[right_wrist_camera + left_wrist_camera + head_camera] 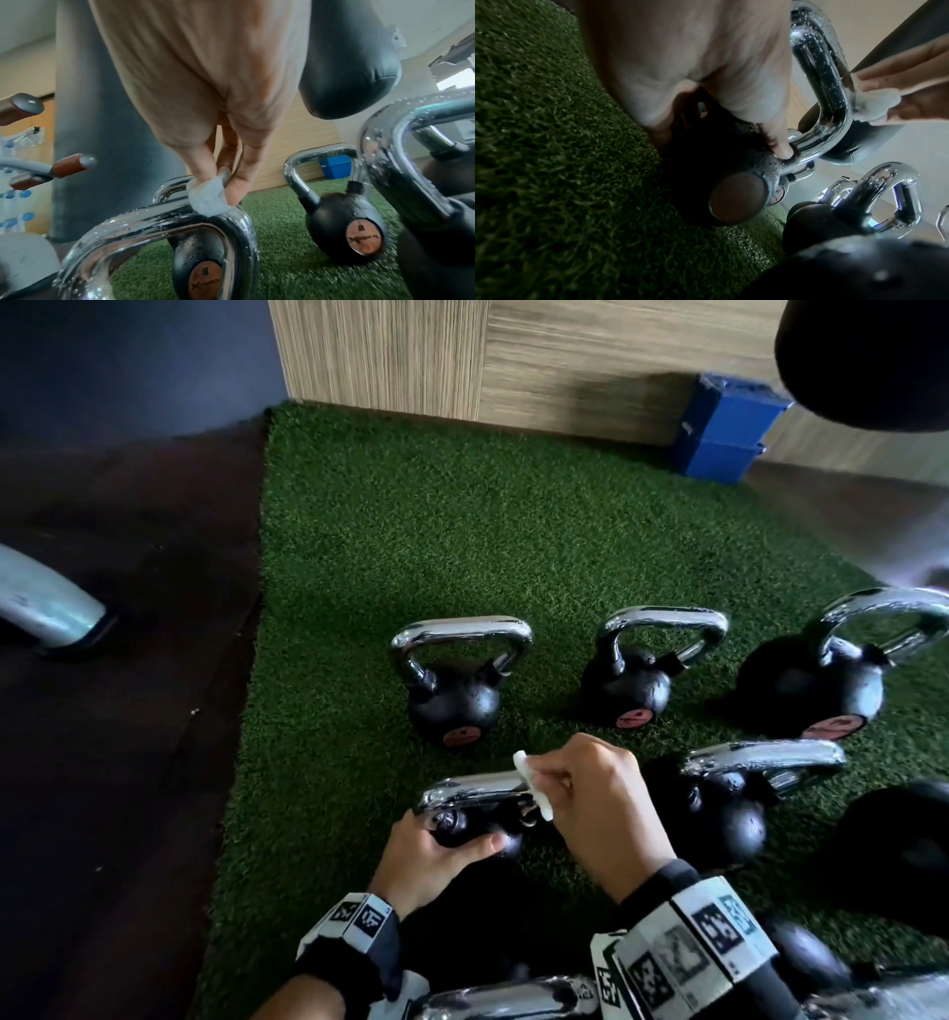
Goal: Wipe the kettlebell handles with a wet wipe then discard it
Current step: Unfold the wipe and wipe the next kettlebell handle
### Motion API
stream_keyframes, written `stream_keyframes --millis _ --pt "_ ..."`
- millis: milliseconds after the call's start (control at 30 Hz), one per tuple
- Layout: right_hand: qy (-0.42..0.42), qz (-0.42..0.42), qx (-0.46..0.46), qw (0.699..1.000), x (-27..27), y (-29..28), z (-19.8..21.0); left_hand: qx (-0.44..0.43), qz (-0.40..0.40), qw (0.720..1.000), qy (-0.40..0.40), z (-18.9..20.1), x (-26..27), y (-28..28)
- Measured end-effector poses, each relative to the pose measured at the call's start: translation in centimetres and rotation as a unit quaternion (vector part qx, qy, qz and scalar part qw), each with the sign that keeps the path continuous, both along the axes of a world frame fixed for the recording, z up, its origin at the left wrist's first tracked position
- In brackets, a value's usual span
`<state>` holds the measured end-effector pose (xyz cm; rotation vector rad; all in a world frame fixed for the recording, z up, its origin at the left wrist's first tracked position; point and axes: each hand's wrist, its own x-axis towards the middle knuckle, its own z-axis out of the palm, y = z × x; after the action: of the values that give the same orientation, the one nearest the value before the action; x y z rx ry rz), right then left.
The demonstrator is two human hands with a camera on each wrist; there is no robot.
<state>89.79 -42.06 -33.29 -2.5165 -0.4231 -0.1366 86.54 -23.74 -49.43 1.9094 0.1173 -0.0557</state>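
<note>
Green artificial turf (462,546) covers this corner of a gym, a wood-panelled wall and a blue box (724,431) behind it, and several black kettlebells with chrome handles stand on it in rows. The wiping looks to be under way, not finished — the right hand (595,809) pinches a folded white wet wipe (534,785) and presses it on the right end of the chrome handle (475,791) of the nearest kettlebell (475,829), at the bend where the bar turns down. In the right wrist view the fingers (205,162) and thumb close tightly on the wipe, which touches the metal. The left hand (436,860) grips that kettlebell's black body from below and the side, fingers curled round it, apparently steadying it. Droplets show on several handles, so which are already wiped I cannot tell. By my reading, more handles remain — and then discarding the wipe; no bin is in view.
</note>
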Motion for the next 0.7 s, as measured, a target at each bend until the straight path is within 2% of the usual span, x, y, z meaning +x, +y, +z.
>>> stream_keyframes --millis 67,133,233,367,567,700 --pt "0.001 -0.025 0.006 1.0 0.5 -1.1 -0.5 -0.006 -0.002 1.0 0.003 -0.2 0.0 0.0" --pt "0.047 -0.044 -0.001 0.998 1.1 -2.0 -0.8 -0.008 0.0 1.0 0.01 -0.1 -0.1 0.1" --pt "0.134 -0.041 -0.001 0.99 2.0 -3.1 -1.0 -0.012 -0.001 1.0 0.013 0.1 -0.1 0.1" --pt "0.164 -0.036 0.025 0.985 3.1 -3.4 -1.5 -0.03 0.002 0.999 0.013 0.7 -0.3 0.1" --pt "0.241 -0.05 0.056 0.968 4.7 -4.0 -2.9 -0.037 0.002 0.999 0.023 1.1 -0.3 0.1" --pt "0.312 -0.052 0.096 0.944 5.1 -4.3 -4.8 -0.038 0.003 0.999 0.025 1.3 -0.3 0.0"
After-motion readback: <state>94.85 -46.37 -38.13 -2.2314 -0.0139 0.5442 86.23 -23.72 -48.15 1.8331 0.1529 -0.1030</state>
